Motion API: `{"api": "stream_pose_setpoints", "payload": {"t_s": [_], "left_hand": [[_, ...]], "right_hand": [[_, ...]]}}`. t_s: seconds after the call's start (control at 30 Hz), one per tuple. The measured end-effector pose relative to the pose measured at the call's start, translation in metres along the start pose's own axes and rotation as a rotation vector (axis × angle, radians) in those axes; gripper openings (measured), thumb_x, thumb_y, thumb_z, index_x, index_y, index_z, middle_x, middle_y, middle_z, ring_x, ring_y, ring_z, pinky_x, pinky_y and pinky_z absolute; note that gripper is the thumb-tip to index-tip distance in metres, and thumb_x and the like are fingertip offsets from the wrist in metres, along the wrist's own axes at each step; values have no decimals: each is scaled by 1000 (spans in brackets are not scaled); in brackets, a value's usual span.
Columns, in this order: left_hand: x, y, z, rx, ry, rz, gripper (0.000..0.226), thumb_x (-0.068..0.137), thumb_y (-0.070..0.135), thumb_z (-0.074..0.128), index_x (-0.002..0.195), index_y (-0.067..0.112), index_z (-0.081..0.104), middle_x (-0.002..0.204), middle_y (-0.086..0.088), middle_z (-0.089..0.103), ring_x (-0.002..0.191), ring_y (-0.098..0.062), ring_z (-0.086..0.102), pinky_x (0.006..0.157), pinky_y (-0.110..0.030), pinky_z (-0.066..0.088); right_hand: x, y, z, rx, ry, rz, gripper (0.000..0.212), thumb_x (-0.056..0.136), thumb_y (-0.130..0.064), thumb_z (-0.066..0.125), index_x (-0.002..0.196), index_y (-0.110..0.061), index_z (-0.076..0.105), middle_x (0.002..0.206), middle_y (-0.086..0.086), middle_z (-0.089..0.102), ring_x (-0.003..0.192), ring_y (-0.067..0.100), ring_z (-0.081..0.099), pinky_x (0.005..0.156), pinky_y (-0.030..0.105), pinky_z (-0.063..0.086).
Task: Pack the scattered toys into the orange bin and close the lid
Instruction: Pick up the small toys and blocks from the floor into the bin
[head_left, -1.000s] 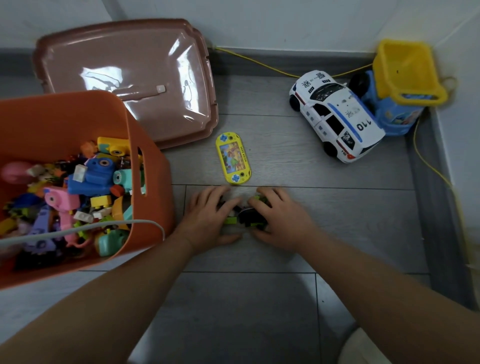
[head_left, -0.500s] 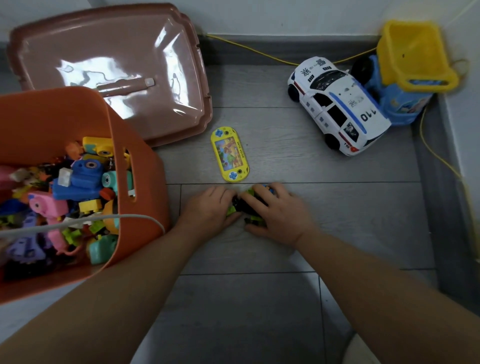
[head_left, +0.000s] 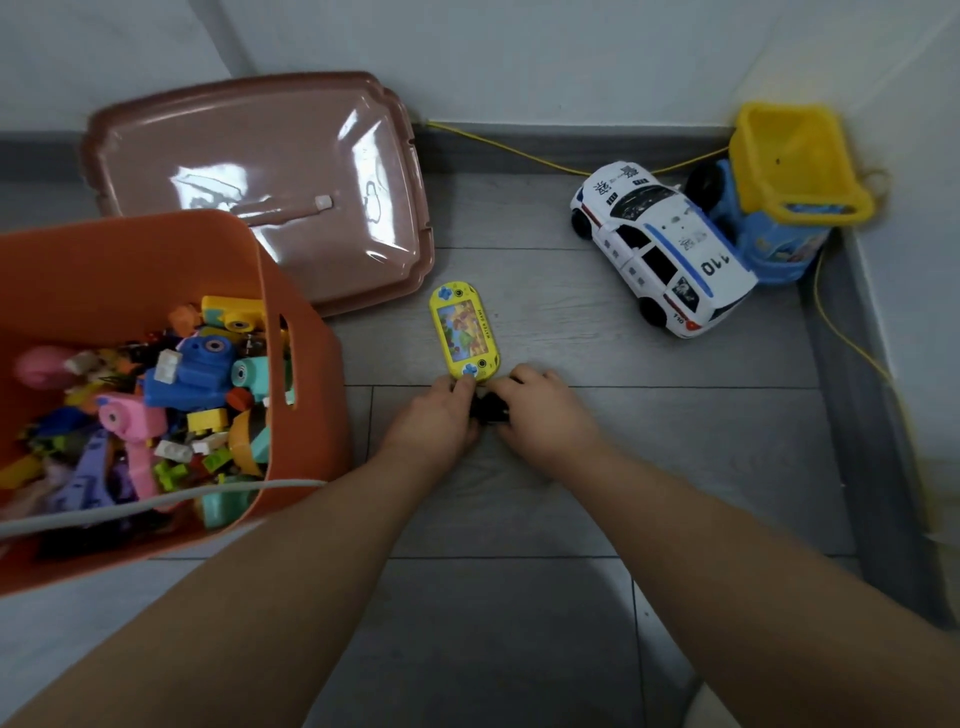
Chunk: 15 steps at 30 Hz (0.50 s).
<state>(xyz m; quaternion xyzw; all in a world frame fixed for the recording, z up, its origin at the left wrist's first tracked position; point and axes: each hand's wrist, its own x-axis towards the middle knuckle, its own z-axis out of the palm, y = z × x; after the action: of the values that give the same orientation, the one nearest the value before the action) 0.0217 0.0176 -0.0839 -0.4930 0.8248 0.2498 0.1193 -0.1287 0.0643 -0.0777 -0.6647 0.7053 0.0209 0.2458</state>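
At the near left we see the orange bin (head_left: 306, 364), open and heaped with bright plastic toys (head_left: 192, 374) (blocks and small figures, mostly). Just beyond it the brown lid (head_left: 260, 156) rests by the far wall, its near left corner hidden behind the bin. To the right of the bin a yellow handheld game (head_left: 464, 332) lies flat on the grey floor (head_left: 571, 519), near the lid but apart from it. At the game's near end is the left grip (head_left: 434, 421), a bare hand with curled fingers. We cannot tell whether its fingertips touch the game. A small dark toy (head_left: 488, 409) sits on the floor, mostly hidden between the two hands. The left grip clasps it from the left and the right grip (head_left: 545, 415) from the right. At the far right a white police car (head_left: 660, 249) stands against a blue dump truck (head_left: 779, 249) with a yellow bed, tucked in the corner. A thin yellow cord (head_left: 519, 151) runs along the skirting behind them.
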Motion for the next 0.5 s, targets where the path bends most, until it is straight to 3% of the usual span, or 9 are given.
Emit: {"api": "stream_pose_setpoints", "payload": {"t_s": [0.23, 0.37, 0.5], "left_hand": [[-15, -6, -25, -248, 17, -114, 24, 91, 19, 55, 114, 13, 51, 115, -16, 58, 106, -35, 57, 88, -40, 48], [-23, -4, -60, -289, 80, -116, 24, 91, 20, 58, 112, 10, 54, 110, -17, 62, 102, -34, 60, 80, -34, 45], [-35, 9, -99, -376, 158, -141, 22, 93, 28, 57, 108, 12, 54, 103, -16, 67, 96, -35, 63, 76, -36, 47]], "right_hand": [[-26, 17, -23, 264, 106, 153, 40, 82, -18, 71, 122, -16, 67, 116, 8, 59, 105, 28, 59, 89, 36, 50], [-33, 22, -55, 334, 184, 217, 30, 82, -19, 68, 111, -14, 70, 103, 10, 63, 92, 30, 62, 76, 36, 51], [-34, 5, -93, 408, 219, 171, 22, 82, -18, 66, 103, -20, 71, 87, 4, 65, 72, 16, 58, 56, 21, 39]]}}
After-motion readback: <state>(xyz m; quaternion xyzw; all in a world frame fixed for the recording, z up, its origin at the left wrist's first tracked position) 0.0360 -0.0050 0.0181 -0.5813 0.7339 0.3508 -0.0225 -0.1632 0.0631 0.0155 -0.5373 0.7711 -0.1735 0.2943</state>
